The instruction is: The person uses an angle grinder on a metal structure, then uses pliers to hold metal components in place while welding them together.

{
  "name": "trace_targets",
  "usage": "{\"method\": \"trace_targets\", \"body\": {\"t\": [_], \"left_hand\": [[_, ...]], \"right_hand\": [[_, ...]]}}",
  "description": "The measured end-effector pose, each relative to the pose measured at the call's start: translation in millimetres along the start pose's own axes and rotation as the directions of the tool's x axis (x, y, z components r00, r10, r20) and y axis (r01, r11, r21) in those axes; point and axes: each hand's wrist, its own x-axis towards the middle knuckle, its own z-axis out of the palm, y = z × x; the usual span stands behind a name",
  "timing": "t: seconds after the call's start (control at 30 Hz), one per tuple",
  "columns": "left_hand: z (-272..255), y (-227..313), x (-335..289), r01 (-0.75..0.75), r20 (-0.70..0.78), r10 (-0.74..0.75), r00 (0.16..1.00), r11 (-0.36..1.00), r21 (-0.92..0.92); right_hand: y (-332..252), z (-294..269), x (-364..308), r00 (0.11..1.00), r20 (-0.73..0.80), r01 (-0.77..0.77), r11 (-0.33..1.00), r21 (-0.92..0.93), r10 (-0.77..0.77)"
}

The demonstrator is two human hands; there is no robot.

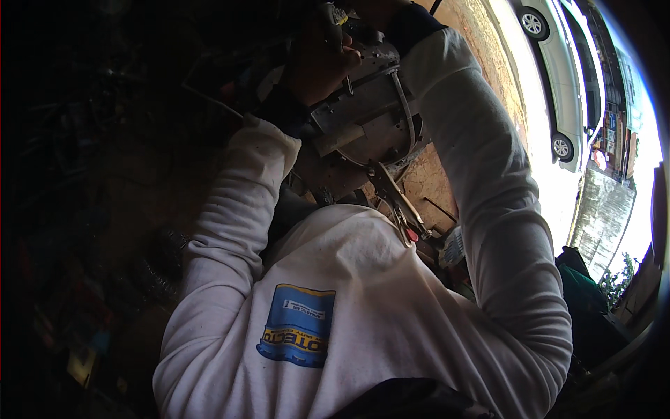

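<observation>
My left hand (321,66) is at the top of the view, in shadow, with its fingers curled in over the metal assembly. What they close on is too dark to make out; a dull grey piece (332,28) shows beside them. At the top edge, my right hand (377,10) is mostly cut off, and its fingers are hidden. Under both hands stands a dark metal assembly (370,98) with bolt holes and a curved rod or hose (405,105) along its side. Locking pliers (394,195) lie between the assembly and my shirt front.
Reddish-brown ground (433,178) shows beyond the assembly. To the right a white car (558,77) is parked in bright light, with a pale wall (604,216) nearer. A dark green covered object (583,279) stands at lower right. Deep shadow hides clutter on the left.
</observation>
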Motion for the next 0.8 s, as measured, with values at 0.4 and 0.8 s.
{"method": "trace_targets", "body": {"t": [0.4,0.8], "left_hand": [[-1,4,-1,-0.169,-0.015,0.171,0.985,0.982,0.090],[-3,16,4,-0.338,0.003,0.359,0.933,0.877,0.341]], "right_hand": [[7,1,15,0.857,-0.093,0.360,0.719,-0.595,-0.507],[-24,-19,5,0.923,0.002,-0.356,0.851,0.386,0.386]]}}
